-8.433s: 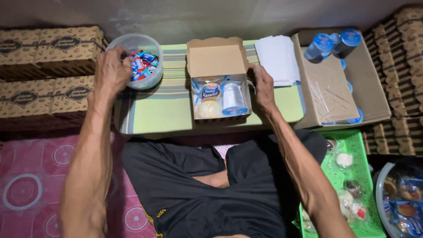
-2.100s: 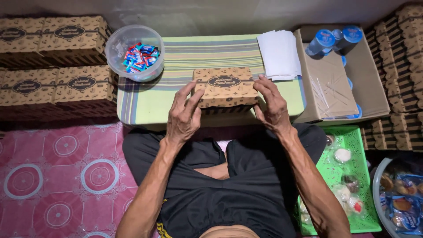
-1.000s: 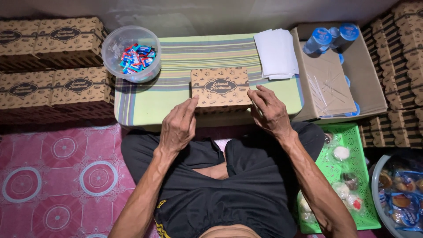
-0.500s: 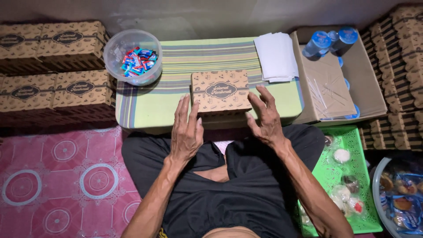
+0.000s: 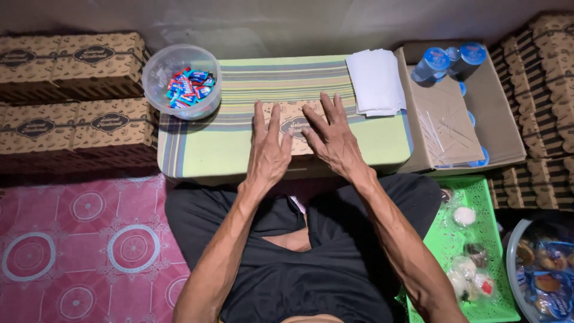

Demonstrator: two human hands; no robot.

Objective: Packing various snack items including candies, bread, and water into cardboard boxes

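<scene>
On the striped green cloth-covered desk (image 5: 239, 143), a closed brown patterned cardboard box (image 5: 295, 119) lies mid-front. Left hand (image 5: 269, 149) and right hand (image 5: 330, 136) rest flat on its lid, fingers (image 5: 276, 117) spread, pinching nothing. Clear plastic tub of wrapped candies (image 5: 181, 81) stands at desk's left corner, white paper stack (image 5: 376, 81) at right.

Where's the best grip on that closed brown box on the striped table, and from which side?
Probably the two short ends of the brown box, one hand per side, coming from above. It lies flat and closed, wider than deep. Left hand and right hand rest open on its lid, each near its own end.
</scene>
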